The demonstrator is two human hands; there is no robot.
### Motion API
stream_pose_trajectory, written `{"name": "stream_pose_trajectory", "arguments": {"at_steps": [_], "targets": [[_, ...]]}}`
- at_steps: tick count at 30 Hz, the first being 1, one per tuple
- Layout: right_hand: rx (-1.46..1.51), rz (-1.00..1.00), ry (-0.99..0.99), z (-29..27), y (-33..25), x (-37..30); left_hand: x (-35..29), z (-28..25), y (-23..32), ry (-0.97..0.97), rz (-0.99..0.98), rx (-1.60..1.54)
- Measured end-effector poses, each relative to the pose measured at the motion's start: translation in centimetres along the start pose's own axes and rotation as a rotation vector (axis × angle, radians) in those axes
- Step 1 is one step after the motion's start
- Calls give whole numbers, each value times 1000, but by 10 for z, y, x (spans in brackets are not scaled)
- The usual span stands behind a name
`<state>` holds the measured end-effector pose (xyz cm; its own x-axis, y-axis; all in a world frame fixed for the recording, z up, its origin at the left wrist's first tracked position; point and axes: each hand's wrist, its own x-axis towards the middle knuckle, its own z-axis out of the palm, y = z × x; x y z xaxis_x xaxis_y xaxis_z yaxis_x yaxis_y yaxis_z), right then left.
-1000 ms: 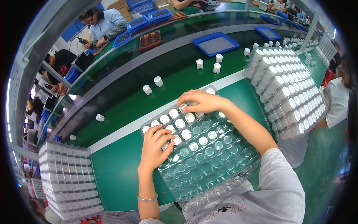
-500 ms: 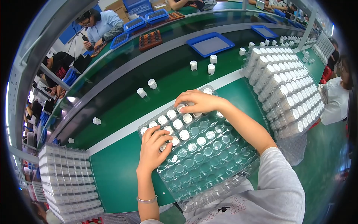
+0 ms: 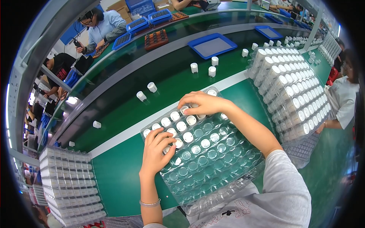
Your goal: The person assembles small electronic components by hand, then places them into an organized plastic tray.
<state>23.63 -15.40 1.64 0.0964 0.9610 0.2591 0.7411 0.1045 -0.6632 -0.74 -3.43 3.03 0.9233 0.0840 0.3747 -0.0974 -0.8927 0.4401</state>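
Note:
A clear plastic tray (image 3: 213, 163) with rows of round pockets lies tilted in front of me. Short white cylinders (image 3: 188, 137) with flat round tops fill pockets along its far left part; the nearer pockets hold none. My left hand (image 3: 156, 148) rests at the tray's left edge, its fingers curled round a white cylinder (image 3: 177, 143) with the thumb below. Over the far row, my right hand (image 3: 203, 103) pinches another white cylinder (image 3: 184, 110) between thumb and fingers. The palm hides some of the cylinders beneath it.
Stacks of filled clear trays stand at left (image 3: 70, 186) and right (image 3: 292, 91). Beyond the white table edge, a green conveyor belt (image 3: 118, 110) carries loose white cylinders and a blue tray (image 3: 212, 45). Co-workers sit across the line; another person (image 3: 340, 98) stands at right.
The loose cylinders and blue trays on the belt have slid left, while orange trays on the far line shifted right. The person at right has reached toward the stack. My hands stay put.

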Motion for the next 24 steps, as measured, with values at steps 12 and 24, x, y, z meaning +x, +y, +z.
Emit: {"name": "stream_pose_trajectory", "arguments": {"at_steps": [12, 24], "targets": [[-38, 116, 518, -35, 24, 10, -1, 0, -3, 21, 16, -5], [-477, 581, 184, -83, 94, 7, -5, -1, -7, 28, 28, -2]]}}
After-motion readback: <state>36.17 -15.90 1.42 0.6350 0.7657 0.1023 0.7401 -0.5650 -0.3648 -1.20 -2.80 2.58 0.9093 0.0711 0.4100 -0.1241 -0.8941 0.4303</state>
